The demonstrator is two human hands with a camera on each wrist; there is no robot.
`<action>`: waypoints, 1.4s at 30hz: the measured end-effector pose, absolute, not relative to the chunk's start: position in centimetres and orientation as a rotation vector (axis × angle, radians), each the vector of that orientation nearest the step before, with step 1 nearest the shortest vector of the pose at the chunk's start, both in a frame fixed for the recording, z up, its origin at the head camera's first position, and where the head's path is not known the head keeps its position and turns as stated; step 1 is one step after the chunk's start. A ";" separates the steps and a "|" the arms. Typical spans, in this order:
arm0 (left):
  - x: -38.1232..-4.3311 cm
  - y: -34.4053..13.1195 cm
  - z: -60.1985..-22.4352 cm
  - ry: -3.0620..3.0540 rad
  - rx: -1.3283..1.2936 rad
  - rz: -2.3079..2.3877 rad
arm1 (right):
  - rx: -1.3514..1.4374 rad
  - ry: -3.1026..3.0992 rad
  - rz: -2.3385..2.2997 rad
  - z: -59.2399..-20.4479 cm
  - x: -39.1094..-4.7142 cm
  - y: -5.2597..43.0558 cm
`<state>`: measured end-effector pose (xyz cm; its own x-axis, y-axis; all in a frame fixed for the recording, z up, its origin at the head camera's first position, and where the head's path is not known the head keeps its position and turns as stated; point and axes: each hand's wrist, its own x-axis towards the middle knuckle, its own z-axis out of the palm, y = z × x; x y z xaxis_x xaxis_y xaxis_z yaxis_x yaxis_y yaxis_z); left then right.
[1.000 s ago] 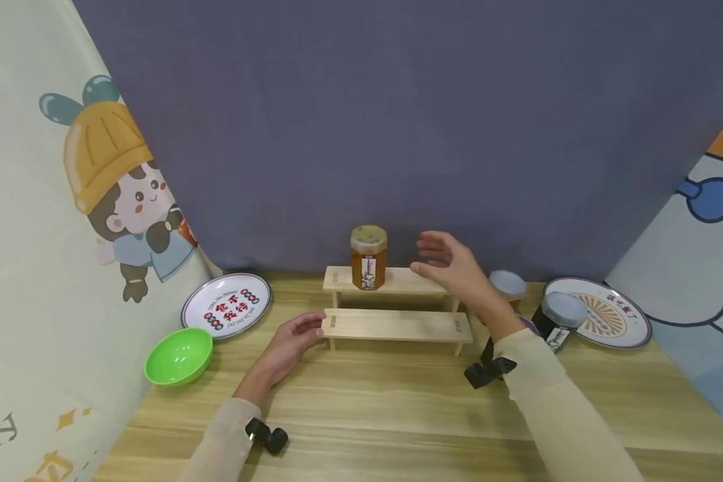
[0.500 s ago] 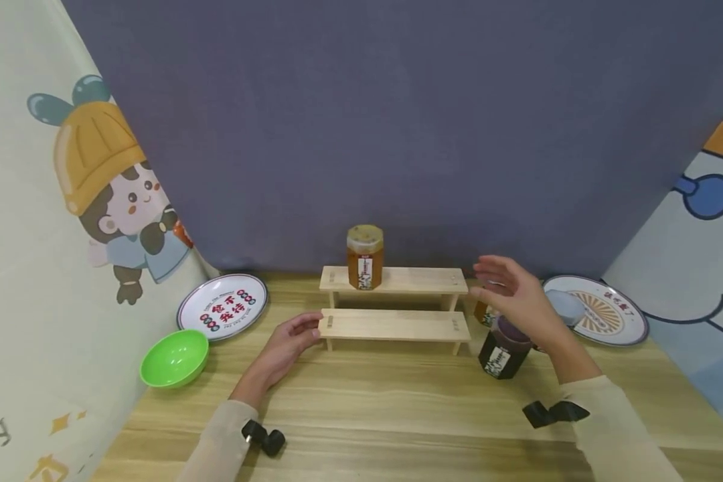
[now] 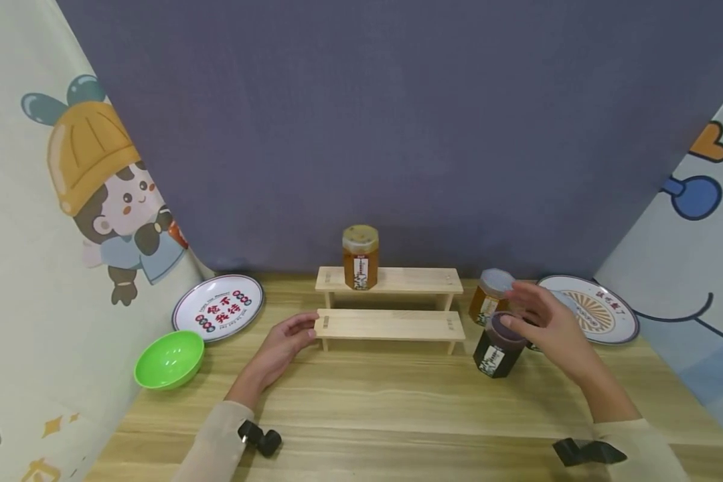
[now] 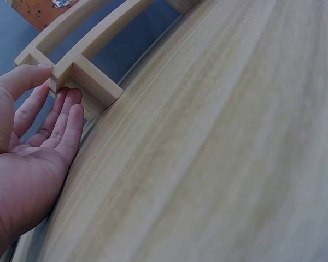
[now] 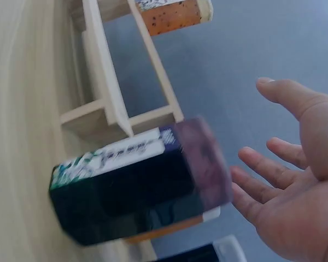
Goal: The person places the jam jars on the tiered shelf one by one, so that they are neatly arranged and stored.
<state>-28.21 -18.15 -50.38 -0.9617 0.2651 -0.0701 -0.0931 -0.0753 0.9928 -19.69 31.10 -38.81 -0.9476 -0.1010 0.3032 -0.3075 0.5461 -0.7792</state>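
Observation:
A two-step wooden display stand (image 3: 389,325) holds one amber jar (image 3: 361,266) with a pale lid, at the left of its upper step. My left hand (image 3: 284,345) is at the left end of the lower step; in the left wrist view my thumb and fingers (image 4: 60,117) pinch the board's corner. My right hand (image 3: 551,328) hovers with spread fingers beside the purple lid of a dark hexagonal jar (image 3: 493,358), holding nothing. In the right wrist view that dark jar (image 5: 126,185) stands clear of the thumb, its lid near the fingertips.
Behind the dark jar stands an amber jar (image 3: 485,304) with a whitish lid. Another jar's pale lid (image 3: 563,301) shows partly behind my right hand. An oval plate (image 3: 623,318) lies far right. At left are a patterned plate (image 3: 187,314) and a green bowl (image 3: 169,361).
My right hand has moved from beside the upper step rightward and down to the dark jar, uncovering the amber jar behind it. My left hand stays at the stand's end.

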 end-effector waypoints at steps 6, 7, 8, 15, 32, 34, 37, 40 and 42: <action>-28.3 -18.1 -50.3 1.953 0.187 2.128 | 0.288 -2.579 1.375 -40.2 -19.0 31.9; -28.3 -18.2 -50.3 1.955 0.193 2.122 | 0.272 -2.591 1.375 -40.4 -18.9 32.0; -28.3 -18.2 -50.3 1.953 0.195 2.119 | 0.257 -2.602 1.378 -40.6 -18.9 32.1; -28.3 -18.2 -50.3 1.957 0.197 2.122 | 0.209 -2.631 1.446 -42.5 -18.8 32.2; -28.3 -18.3 -50.5 1.942 0.199 2.134 | 0.198 -2.546 1.534 -44.8 -19.2 31.6; -28.3 -18.2 -50.5 1.944 0.188 2.136 | 0.199 -2.520 1.521 -45.0 -19.3 31.6; -28.3 -18.2 -50.4 1.955 0.196 2.130 | 0.189 -2.482 1.493 -45.4 -19.3 31.6; -28.2 -18.2 -50.4 1.962 0.211 2.123 | 0.178 -2.455 1.475 -45.6 -19.3 31.6; -28.2 -18.2 -50.4 1.956 0.220 2.125 | 0.171 -2.453 1.471 -45.7 -19.3 31.6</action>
